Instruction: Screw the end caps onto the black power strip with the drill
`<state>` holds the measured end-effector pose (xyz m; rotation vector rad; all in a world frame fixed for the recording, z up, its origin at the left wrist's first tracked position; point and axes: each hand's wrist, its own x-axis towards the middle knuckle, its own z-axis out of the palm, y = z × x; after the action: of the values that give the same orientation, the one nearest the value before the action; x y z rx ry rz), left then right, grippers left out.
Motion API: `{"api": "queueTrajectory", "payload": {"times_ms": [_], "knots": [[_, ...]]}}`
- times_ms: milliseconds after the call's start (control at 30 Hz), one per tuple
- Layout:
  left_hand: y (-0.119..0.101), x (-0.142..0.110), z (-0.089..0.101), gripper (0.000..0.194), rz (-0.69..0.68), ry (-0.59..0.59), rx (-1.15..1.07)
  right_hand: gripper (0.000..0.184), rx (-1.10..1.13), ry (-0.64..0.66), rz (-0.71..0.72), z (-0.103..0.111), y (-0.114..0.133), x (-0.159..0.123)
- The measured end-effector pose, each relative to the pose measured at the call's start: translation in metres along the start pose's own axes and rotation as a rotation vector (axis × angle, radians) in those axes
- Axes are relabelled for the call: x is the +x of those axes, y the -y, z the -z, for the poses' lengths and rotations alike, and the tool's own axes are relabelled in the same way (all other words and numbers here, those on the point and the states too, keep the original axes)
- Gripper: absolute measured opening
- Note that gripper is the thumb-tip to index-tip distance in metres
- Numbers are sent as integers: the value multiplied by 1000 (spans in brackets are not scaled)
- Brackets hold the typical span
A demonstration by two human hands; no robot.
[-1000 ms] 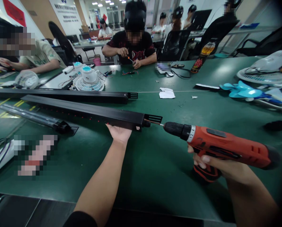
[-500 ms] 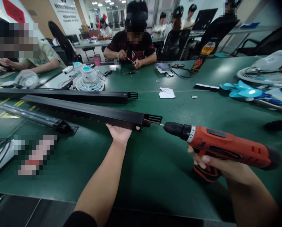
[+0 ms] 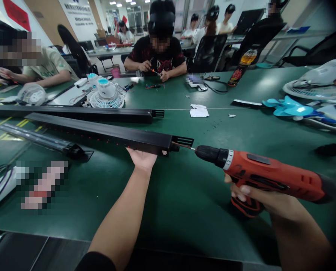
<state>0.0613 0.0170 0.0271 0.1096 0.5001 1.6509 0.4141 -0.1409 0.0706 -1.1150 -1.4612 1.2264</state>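
Observation:
A long black metal bar [image 3: 106, 132] lies across the green table [image 3: 185, 203]. My left hand [image 3: 142, 158] grips its near side close to the right end, with the fingers hidden behind the bar. My right hand [image 3: 255, 197] is wrapped round the handle of a red cordless drill [image 3: 269, 175]. The drill's thin bit touches the bar's right end by a small slotted bracket [image 3: 183, 141].
A second black bar [image 3: 72, 112] and a grey rail [image 3: 41, 141] lie to the left. Small white fans [image 3: 106, 94], paper scraps [image 3: 199, 111], a bottle [image 3: 242, 67] and blue fan blades [image 3: 292, 110] sit farther off. Other people work across the table.

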Motion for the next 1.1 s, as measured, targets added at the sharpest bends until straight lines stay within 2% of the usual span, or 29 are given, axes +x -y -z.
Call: {"api": "queueTrajectory", "payload": {"times_ms": [333, 633, 1100], "knots": [[-1, -3, -1, 80, 16, 16, -10, 25, -13, 4, 19, 2, -5, 0], [-2, -1, -1, 83, 20, 3, -24, 21, -3, 6, 41, -1, 1, 2], [0, 0, 0, 84, 11, 1, -9, 22, 14, 39, -16, 5, -5, -2]]}}
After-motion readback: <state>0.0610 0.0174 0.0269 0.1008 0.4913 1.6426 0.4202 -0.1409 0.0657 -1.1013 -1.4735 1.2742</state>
